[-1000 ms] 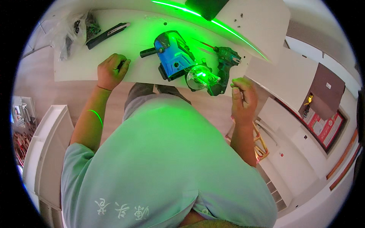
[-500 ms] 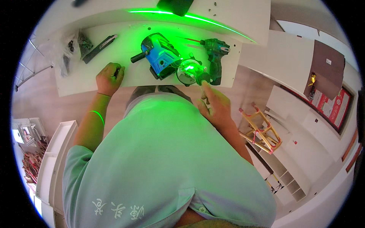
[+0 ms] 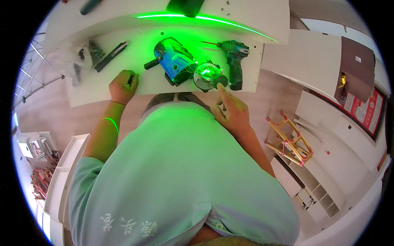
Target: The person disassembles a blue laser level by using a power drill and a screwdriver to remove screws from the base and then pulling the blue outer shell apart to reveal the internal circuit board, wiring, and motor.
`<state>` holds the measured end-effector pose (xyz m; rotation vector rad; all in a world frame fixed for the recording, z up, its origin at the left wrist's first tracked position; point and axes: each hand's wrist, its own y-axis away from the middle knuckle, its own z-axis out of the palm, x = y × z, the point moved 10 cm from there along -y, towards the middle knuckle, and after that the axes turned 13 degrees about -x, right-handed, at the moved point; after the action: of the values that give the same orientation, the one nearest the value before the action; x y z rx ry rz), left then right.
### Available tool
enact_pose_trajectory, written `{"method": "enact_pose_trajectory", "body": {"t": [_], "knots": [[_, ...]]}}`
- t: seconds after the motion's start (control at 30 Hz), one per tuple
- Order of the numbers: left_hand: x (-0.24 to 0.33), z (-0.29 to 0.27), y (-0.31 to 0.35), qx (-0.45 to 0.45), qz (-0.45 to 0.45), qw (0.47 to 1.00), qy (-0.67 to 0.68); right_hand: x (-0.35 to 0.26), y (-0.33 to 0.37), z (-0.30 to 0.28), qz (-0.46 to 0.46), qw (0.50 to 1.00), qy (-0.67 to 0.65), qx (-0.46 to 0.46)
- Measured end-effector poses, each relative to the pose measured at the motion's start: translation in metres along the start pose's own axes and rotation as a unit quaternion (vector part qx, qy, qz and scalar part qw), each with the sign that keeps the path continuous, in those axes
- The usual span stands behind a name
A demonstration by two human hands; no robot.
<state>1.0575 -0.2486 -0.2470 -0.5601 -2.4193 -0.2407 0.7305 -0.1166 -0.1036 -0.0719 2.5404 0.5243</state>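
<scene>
My left hand (image 3: 122,87) rests closed near the front edge of the white board (image 3: 92,91), with a small dark object (image 3: 131,78) showing between thumb and fingers. My right hand (image 3: 234,110) has its index finger stretched out, the tip at a round black knob-like piece (image 3: 221,82); the thumb stands apart. That piece sits against a round, opened part (image 3: 204,82) that glows green inside. Thin wires join this part to a blue and black housing (image 3: 174,64), probably of a laser level, lying on its side. A cordless drill (image 3: 235,61) lies just right of them.
A black utility knife (image 3: 111,56) and clear plastic bags (image 3: 82,61) lie at the left of the board. A bright green laser line (image 3: 221,21) crosses the raised surface behind. A yellow folding frame (image 3: 289,139) stands on the floor at right, near a white cabinet (image 3: 324,197).
The view has shifted a little. My right index finger has straightened against the black piece, whose round face now shows more. My left hand stays closed.
</scene>
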Motion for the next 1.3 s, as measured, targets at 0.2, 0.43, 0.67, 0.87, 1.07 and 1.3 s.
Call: {"method": "enact_pose_trajectory", "body": {"t": [0.2, 0.43, 0.67, 0.87, 1.07, 1.3], "knots": [[-0.009, 0.001, -0.006, -0.039, -0.064, 0.996, 0.05, -0.002, 0.009, -0.008, 0.019, 0.998, -0.057, 0.004], [-0.018, 0.023, -0.051, -0.081, -0.125, 0.928, 0.342, 0.017, 0.021, 0.009, 0.011, 0.993, -0.116, -0.035], [0.042, 0.037, -0.084, -0.227, -0.145, 0.835, 0.48, 0.058, 0.02, 0.06, 0.093, 0.957, -0.249, -0.116], [0.038, 0.049, -0.085, -0.238, -0.15, 0.8, 0.53, 0.069, 0.028, 0.06, 0.119, 0.963, -0.216, -0.111], [0.05, 0.038, -0.089, -0.211, -0.107, 0.838, 0.492, 0.077, 0.032, 0.063, 0.13, 0.966, -0.189, -0.116], [0.048, 0.043, -0.087, -0.239, -0.15, 0.834, 0.474, 0.081, 0.034, 0.062, 0.125, 0.97, -0.181, -0.107]]}}
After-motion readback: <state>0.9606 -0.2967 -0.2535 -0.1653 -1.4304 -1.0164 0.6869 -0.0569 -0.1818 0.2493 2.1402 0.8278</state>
